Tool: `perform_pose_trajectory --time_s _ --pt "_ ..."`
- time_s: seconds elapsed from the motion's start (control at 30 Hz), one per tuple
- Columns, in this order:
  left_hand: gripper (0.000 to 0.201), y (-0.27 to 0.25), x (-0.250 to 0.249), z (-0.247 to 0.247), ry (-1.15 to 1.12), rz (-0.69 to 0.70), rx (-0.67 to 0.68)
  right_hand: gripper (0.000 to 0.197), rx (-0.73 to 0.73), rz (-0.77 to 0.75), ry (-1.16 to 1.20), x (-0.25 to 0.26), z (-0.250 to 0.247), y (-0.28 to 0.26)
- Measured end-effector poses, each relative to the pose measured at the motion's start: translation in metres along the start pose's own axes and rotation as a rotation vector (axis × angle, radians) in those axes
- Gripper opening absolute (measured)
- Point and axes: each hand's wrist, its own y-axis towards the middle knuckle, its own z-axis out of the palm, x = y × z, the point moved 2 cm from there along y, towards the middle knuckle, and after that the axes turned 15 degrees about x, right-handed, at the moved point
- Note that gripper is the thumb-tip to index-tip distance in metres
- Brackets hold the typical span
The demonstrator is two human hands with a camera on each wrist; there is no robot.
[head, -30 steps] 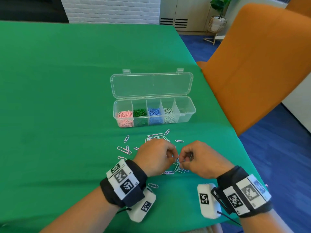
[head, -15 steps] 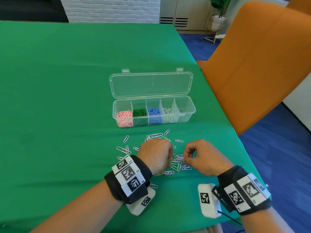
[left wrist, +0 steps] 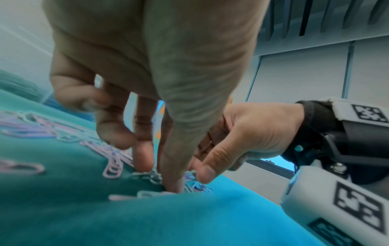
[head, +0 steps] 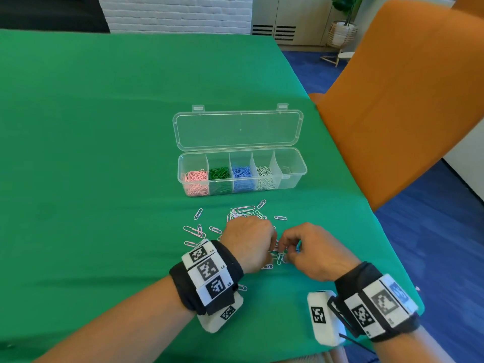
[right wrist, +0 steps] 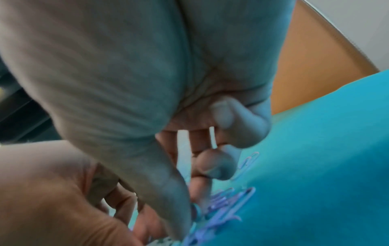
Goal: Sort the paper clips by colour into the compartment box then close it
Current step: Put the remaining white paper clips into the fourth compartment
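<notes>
A clear compartment box (head: 296,174) stands open, its lid (head: 237,129) laid back. Its compartments hold pink (head: 196,179), green (head: 219,175), blue (head: 242,174) and white (head: 265,176) clips; the rightmost looks nearly bare. Loose paper clips (head: 245,210) lie scattered on the green cloth in front of the box. My left hand (head: 271,248) and right hand (head: 288,248) meet over the near part of the pile. In the left wrist view, the left hand (left wrist: 160,178) pinches at clips with thumb and forefinger. The right hand (right wrist: 194,204) pinches a blue clip (right wrist: 221,196); its outer fingers are curled.
The green cloth (head: 104,153) covers the table. An orange chair (head: 406,87) stands close along the right edge, just past the box. The table's near edge runs right below my wrists.
One second ago both hands were held together just above the pile. They drew apart, and now both have dipped their fingertips into the clips.
</notes>
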Motion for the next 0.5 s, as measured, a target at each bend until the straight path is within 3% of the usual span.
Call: perform_pose_trajectory --time_s 0.37,0.5 --pt "0.011 -0.0006 0.0035 0.0010 0.013 0.021 0.148 0.010 0.047 0.009 -0.093 0.0047 0.0035 0.0010" --pt "0.014 -0.0033 -0.0058 -0.0015 0.089 0.044 0.124 0.010 0.042 0.050 -0.185 0.0084 0.0063 0.0032"
